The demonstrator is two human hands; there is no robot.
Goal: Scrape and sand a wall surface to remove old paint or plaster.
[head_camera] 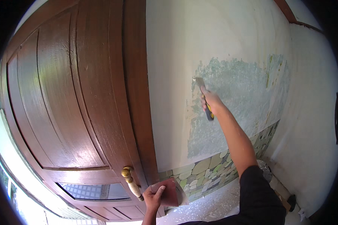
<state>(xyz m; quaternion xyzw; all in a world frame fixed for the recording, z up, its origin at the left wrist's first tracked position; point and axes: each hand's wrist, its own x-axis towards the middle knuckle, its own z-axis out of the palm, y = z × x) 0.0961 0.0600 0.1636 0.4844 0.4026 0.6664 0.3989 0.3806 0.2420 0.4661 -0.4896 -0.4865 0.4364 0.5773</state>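
Observation:
My right hand (pixel 213 101) is shut on a scraper (pixel 209 114) with a black and yellow handle. Its flat blade points up and left and meets the wall at the left edge of a stripped grey-green patch (pixel 239 90). Pale paint (pixel 169 107) surrounds that patch, with a ragged border. Low in the view, my left hand (pixel 152 200) grips a reddish-brown sheet that looks like sandpaper (pixel 168 192), thumb on top; a paler piece shows behind its right side. This hand is just below the brass-coloured door handle (pixel 133 184). Slight blur covers the right hand.
A brown panelled wooden door (pixel 94 98) and its frame stand on the left. Flat-stone cladding (pixel 202 168) runs below the painted wall. White flakes litter the floor (pixel 214 209). A container (pixel 265 170) sits by the corner, and a side wall (pixel 312 112) rises at right.

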